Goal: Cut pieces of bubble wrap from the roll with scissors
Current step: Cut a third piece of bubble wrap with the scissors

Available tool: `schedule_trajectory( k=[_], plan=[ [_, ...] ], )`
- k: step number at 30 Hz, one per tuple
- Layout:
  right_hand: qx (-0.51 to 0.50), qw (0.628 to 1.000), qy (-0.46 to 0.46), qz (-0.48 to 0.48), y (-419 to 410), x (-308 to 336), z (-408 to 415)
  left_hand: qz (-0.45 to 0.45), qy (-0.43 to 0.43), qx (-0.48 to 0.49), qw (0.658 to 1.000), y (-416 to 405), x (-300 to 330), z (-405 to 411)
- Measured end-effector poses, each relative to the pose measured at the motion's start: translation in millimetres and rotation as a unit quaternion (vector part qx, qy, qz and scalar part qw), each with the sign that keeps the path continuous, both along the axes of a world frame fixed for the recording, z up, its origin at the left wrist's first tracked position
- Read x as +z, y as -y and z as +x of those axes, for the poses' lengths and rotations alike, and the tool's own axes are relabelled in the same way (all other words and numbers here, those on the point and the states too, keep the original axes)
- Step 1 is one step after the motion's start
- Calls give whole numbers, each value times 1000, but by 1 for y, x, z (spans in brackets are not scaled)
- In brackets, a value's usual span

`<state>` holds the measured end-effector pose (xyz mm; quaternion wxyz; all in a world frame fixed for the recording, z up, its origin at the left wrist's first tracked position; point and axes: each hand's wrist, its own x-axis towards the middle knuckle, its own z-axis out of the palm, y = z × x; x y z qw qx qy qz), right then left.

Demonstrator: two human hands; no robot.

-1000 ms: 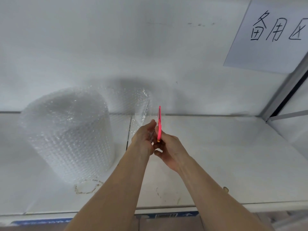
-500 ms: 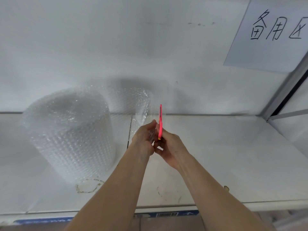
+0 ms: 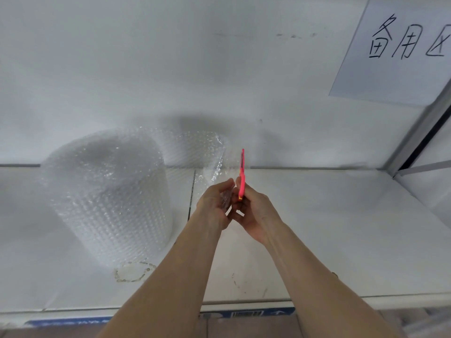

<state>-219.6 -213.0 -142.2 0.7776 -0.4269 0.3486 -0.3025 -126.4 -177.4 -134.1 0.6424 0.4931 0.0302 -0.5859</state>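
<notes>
A big roll of clear bubble wrap (image 3: 107, 196) stands upright on the white shelf (image 3: 329, 228) at the left. Its loose sheet (image 3: 202, 152) runs right from the roll toward my hands. My left hand (image 3: 216, 206) pinches the sheet's free edge. Right beside it, my right hand (image 3: 253, 213) grips pink-handled scissors (image 3: 241, 175), which point up and away, seen edge-on next to the sheet's edge. I cannot tell whether the blades are apart.
A white wall rises behind the shelf, with a handwritten paper sign (image 3: 400, 52) at the upper right. A metal upright (image 3: 419, 132) bounds the shelf on the right. A ring-shaped stain (image 3: 134, 272) marks the shelf in front of the roll.
The scissors dipped slightly and came back up; both hands stay together at the sheet's edge. The roll has not moved.
</notes>
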Motion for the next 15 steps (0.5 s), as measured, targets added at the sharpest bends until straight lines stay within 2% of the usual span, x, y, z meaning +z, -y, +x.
schedule_trajectory(
  k=[15],
  plan=[
    [-14, 1000, -1, 4, 8, 0, 6, 17, 5, 0, 1000, -5, 5, 0]
  ],
)
